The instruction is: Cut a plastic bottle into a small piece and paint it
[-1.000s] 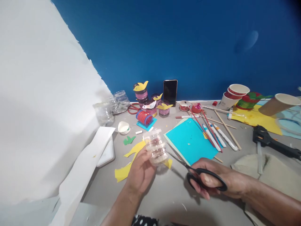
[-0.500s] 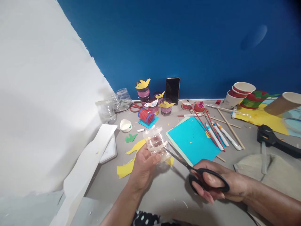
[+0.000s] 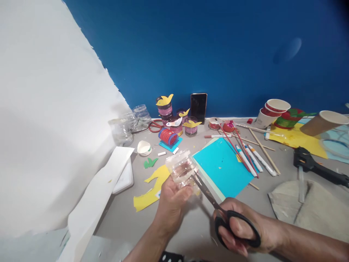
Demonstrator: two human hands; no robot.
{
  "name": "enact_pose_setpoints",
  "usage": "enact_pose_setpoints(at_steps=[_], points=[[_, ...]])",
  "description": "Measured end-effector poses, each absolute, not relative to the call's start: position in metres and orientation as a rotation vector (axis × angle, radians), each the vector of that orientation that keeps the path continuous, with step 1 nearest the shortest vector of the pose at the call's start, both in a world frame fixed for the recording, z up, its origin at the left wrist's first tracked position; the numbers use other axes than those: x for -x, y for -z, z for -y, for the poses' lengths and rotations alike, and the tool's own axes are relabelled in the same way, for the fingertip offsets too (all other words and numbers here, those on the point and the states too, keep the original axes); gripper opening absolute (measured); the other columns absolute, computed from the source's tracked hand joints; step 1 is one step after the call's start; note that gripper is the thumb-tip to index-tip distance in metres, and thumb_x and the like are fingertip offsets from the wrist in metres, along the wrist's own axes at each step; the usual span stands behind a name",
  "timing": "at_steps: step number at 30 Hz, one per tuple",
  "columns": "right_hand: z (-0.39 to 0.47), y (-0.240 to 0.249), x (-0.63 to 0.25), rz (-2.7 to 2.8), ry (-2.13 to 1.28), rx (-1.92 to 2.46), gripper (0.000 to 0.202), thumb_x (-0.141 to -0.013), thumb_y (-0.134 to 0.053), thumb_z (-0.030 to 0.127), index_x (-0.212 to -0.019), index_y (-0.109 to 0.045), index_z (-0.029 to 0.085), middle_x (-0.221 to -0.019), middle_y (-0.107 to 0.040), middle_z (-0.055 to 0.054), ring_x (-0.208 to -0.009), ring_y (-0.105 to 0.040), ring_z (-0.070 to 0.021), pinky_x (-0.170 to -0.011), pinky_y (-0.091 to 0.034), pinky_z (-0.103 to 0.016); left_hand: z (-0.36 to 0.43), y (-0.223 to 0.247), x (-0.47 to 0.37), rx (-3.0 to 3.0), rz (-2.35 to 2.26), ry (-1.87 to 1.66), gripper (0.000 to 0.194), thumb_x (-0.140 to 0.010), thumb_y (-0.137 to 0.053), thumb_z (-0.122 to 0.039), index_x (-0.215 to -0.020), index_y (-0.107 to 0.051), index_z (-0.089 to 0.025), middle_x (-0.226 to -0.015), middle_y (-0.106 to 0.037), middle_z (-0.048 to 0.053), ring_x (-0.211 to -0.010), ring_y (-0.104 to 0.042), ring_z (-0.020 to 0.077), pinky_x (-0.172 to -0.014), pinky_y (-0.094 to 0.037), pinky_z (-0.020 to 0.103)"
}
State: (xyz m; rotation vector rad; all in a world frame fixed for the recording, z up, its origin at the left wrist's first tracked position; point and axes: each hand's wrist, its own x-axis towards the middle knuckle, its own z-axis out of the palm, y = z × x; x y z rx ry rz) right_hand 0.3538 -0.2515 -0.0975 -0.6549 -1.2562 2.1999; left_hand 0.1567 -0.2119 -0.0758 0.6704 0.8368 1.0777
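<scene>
My left hand [image 3: 176, 198] is wrapped round a clear plastic bottle piece [image 3: 181, 165], a short ribbed cylinder held above the table. In my right hand [image 3: 240, 227] is a pair of scissors [image 3: 208, 194] with black handles, my thumb and fingers through the loops. The tips of the blades meet the right side of the plastic; whether they have cut into it I cannot tell. Yellow paper scraps [image 3: 147, 198] lie left of my left hand, with a green paper cutout [image 3: 150, 162] behind them. Blue paper [image 3: 223, 165] lies beyond the scissors.
At the back stand painted pots with yellow paper birds [image 3: 165, 100], a phone [image 3: 199, 107] and clear bottle pieces [image 3: 121, 129]. Markers [image 3: 260, 160], brushes and sticks lie to the right, near a black glue gun [image 3: 317, 167] and a cloth [image 3: 324, 203]. Paper cups [image 3: 272, 109] stand behind.
The scissors and my right hand have shifted slightly left and down in view, the blades staying at the plastic's right side. Both hands keep their hold. The whole view has shifted a little.
</scene>
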Motion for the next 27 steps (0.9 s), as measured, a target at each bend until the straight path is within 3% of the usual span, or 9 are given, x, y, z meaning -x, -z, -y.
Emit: enact_pose_setpoints(at_steps=[3, 10, 14, 17, 19, 23, 27], points=[[0.253, 0.1, -0.352, 1.272, -2.173, 0.636, 0.076, -0.078, -0.061, 0.089, -0.061, -0.055, 0.015, -0.046, -0.046, 0.004, -0.035, -0.035, -0.0032, -0.034, -0.024, -0.018, 0.214, 0.076, -0.159, -0.662, -0.84, -1.087, 0.062, -0.068, -0.09, -0.028, -0.126, -0.07, -0.023, -0.11, -0.079, 0.009, -0.103, -0.074, 0.0282, -0.098, -0.056, 0.043], [0.251, 0.103, -0.352, 1.291, -2.175, 0.647, 0.076, -0.079, -0.062, 0.088, -0.058, -0.055, 0.015, -0.044, -0.048, 0.003, -0.031, -0.036, -0.0032, -0.031, -0.026, -0.016, 0.219, 0.076, -0.166, -0.716, -0.888, -1.04, 0.06, -0.068, -0.088, -0.028, -0.124, -0.07, -0.02, -0.111, -0.079, 0.009, -0.083, -0.073, 0.0211, -0.075, -0.056, 0.032], [0.248, 0.102, -0.359, 1.354, -2.235, 0.758, 0.074, -0.08, -0.064, 0.084, -0.054, -0.057, 0.015, -0.043, -0.051, 0.002, -0.027, -0.036, -0.0043, -0.025, -0.026, -0.016, 0.218, 0.076, -0.164, -0.738, -0.837, -1.05, 0.063, -0.066, -0.09, -0.038, -0.124, -0.071, -0.02, -0.113, -0.079, 0.011, -0.097, -0.075, 0.029, -0.08, -0.058, 0.037], [0.244, 0.098, -0.364, 1.412, -2.221, 0.88, 0.069, -0.081, -0.067, 0.079, -0.054, -0.057, 0.016, -0.042, -0.05, 0.003, -0.027, -0.036, -0.0046, -0.025, -0.025, -0.017, 0.215, 0.074, -0.156, -0.778, -0.903, -1.048, 0.064, -0.065, -0.089, -0.029, -0.125, -0.071, -0.022, -0.113, -0.08, 0.01, -0.105, -0.074, 0.0309, -0.087, -0.058, 0.039], [0.242, 0.094, -0.367, 1.5, -2.136, 0.974, 0.064, -0.083, -0.069, 0.074, -0.055, -0.055, 0.017, -0.043, -0.049, 0.003, -0.031, -0.037, -0.0047, -0.029, -0.026, -0.017, 0.215, 0.072, -0.15, -0.846, -0.976, -1.041, 0.058, -0.066, -0.088, -0.022, -0.122, -0.073, -0.021, -0.11, -0.08, 0.009, -0.103, -0.074, 0.0296, -0.089, -0.058, 0.038], [0.242, 0.087, -0.367, 1.71, -1.823, 1.148, 0.055, -0.085, -0.076, 0.059, -0.057, -0.052, 0.018, -0.046, -0.05, 0.004, -0.041, -0.042, -0.0055, -0.04, -0.03, -0.017, 0.219, 0.074, -0.146, -0.826, -0.966, -1.02, 0.061, -0.066, -0.089, -0.025, -0.125, -0.072, -0.02, -0.106, -0.081, 0.01, -0.098, -0.075, 0.0287, -0.084, -0.059, 0.037], [0.245, 0.084, -0.366, 1.645, -1.888, 1.17, 0.057, -0.08, -0.077, 0.066, -0.058, -0.054, 0.018, -0.047, -0.051, 0.003, -0.042, -0.043, -0.0069, -0.041, -0.03, -0.019, 0.223, 0.074, -0.151, -0.756, -0.867, -1.006, 0.065, -0.064, -0.092, -0.035, -0.124, -0.072, -0.02, -0.104, -0.08, 0.011, -0.094, -0.076, 0.0289, -0.08, -0.059, 0.036]])
